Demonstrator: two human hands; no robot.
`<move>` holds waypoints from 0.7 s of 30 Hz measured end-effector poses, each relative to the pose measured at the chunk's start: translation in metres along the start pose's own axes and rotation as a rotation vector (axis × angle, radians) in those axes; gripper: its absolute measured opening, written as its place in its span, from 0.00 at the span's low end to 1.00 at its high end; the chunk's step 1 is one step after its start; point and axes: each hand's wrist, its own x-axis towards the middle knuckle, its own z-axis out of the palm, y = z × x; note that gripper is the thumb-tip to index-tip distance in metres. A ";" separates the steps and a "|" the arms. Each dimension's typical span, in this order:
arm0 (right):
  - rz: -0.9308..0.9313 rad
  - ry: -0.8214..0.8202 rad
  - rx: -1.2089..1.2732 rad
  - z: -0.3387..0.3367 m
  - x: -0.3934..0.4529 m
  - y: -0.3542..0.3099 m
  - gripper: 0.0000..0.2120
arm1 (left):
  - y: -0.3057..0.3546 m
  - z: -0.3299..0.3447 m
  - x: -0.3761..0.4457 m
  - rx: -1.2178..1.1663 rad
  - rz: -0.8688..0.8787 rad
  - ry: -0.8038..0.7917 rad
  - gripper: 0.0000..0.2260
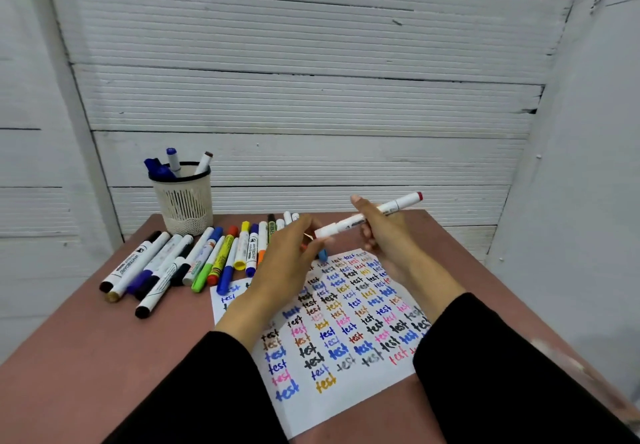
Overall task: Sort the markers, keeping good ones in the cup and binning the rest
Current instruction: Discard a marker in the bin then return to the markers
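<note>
A few markers are kept in the cup, upper left; many are left unsorted; a white marker is gripped by right-hand fingers, its cap pinched by left-hand fingers.

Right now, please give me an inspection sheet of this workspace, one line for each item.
Surface: reddish-brown table, set against white panel walls.
Job's things: white mesh cup at the back left holds a few markers; a row of loose markers lies in front of it; the test sheet is covered with the word "test" in many colours.
Clutter: nothing seen.
Hands: right hand grips a white marker with a red end above the sheet; left hand has its fingers at the marker's near end; a blue-ended marker shows under it.
Cables: nothing seen.
Surroundings: white panel wall; no bin in view.
</note>
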 end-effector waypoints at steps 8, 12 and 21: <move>0.023 -0.045 -0.052 0.019 0.002 0.018 0.19 | -0.006 -0.004 0.005 -0.097 -0.058 0.087 0.04; -0.031 -0.185 -0.113 0.019 -0.002 0.021 0.18 | -0.015 -0.003 0.009 -0.153 -0.134 0.063 0.07; -0.035 -0.057 0.071 0.016 0.003 0.018 0.21 | -0.014 -0.008 0.009 -0.248 -0.213 0.067 0.09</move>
